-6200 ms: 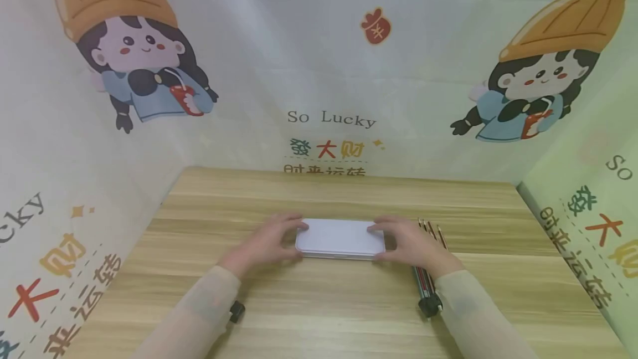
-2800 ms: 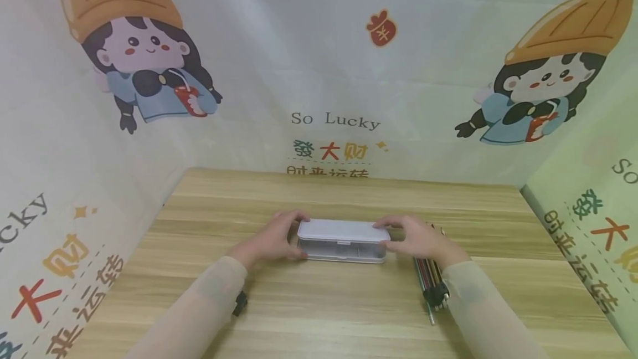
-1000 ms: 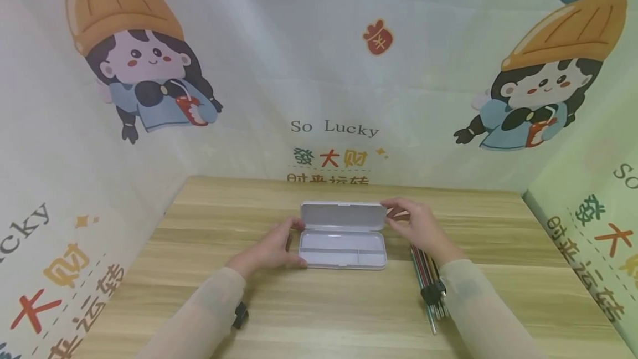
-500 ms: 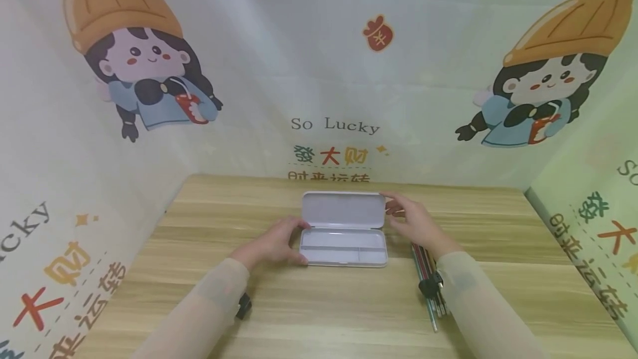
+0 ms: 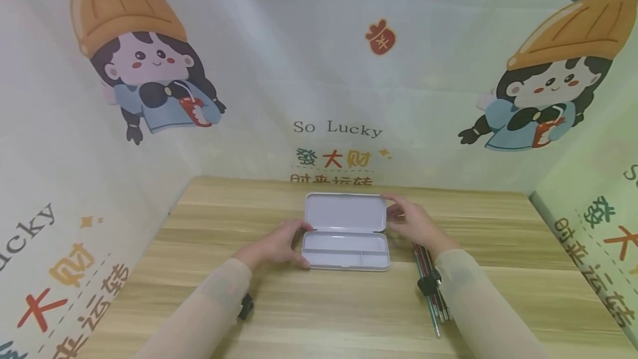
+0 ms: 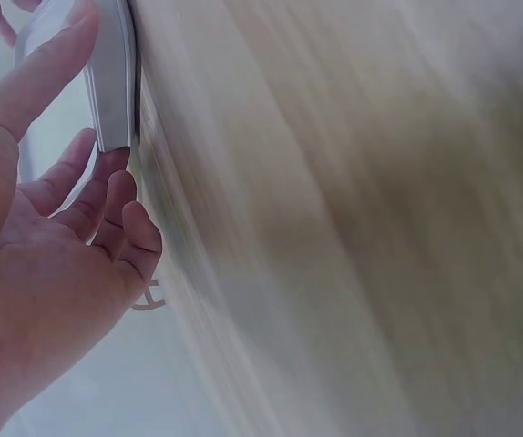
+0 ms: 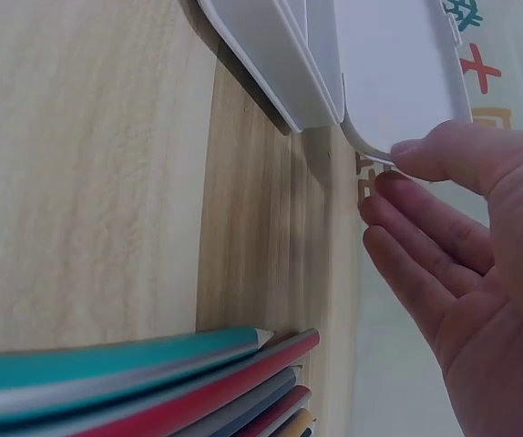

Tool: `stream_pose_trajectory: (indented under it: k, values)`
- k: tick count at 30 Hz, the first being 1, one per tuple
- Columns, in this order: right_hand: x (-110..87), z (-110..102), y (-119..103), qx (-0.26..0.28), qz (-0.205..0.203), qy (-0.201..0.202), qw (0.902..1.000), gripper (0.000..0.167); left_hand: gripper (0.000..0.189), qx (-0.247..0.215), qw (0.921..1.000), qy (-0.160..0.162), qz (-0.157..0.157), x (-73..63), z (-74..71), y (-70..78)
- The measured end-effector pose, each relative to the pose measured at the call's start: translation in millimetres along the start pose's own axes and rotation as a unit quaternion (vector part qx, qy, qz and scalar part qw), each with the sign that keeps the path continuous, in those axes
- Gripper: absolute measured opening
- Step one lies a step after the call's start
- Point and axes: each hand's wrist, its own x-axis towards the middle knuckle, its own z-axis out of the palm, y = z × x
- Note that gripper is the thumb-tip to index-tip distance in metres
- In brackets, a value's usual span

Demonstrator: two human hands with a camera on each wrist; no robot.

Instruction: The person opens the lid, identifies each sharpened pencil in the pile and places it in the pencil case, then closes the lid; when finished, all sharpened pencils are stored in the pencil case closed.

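Observation:
A white pencil case (image 5: 330, 242) stands open on the wooden table, its inside divided into compartments with nothing in them. Its lid (image 5: 345, 213) leans back, raised behind the base. My left hand (image 5: 279, 244) holds the case's left end, thumb at the front corner and index finger at the back; the left wrist view shows its other fingers bent beside the end wall (image 6: 108, 91). With my right hand (image 5: 415, 222) I pinch the lid's right edge, the thumb (image 7: 425, 157) on its inner face and fingers behind.
Several pencils (image 5: 425, 259) lie in a bundle right of the case, partly under my right forearm; teal and red ones (image 7: 152, 364) show in the right wrist view. A printed cloth (image 5: 249, 87) hangs behind the table (image 5: 319, 314) and along its sides.
The lid was down 6.2 seconds ago, then partly raised, and now leans back. My right hand has moved back with it, while my left hand stays at the case's left end.

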Motion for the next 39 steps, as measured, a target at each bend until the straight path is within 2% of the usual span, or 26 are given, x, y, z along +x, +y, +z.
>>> stream_pose_trajectory:
  k: [9,17,24,29,39]
  values:
    - [0.5,1,0,-0.001,0.016,-0.005,0.9999,0.076,0.082,0.0,0.9999,-0.009,-0.006,2.0,-1.1,-0.9]
    - [-13.7,-2,-5,0.015,0.003,-0.005,0.9999,0.079,0.083,-0.014,0.9998,-0.01,-0.005,4.4,0.3,-6.0]
    - [-29.3,-9,-4,-0.04,0.012,0.031,0.9987,0.056,0.084,-0.02,0.9997,-0.012,-0.001,5.4,0.9,-7.7]
    - [-38.8,-16,-3,-0.054,0.041,0.032,0.9972,0.04,0.084,-0.02,0.9997,-0.01,-0.004,3.5,-0.6,-7.8]
    - [-59.8,-32,2,-0.074,0.08,0.042,0.9931,0.034,0.084,-0.016,0.9998,-0.007,-0.004,4.0,2.2,-8.9]
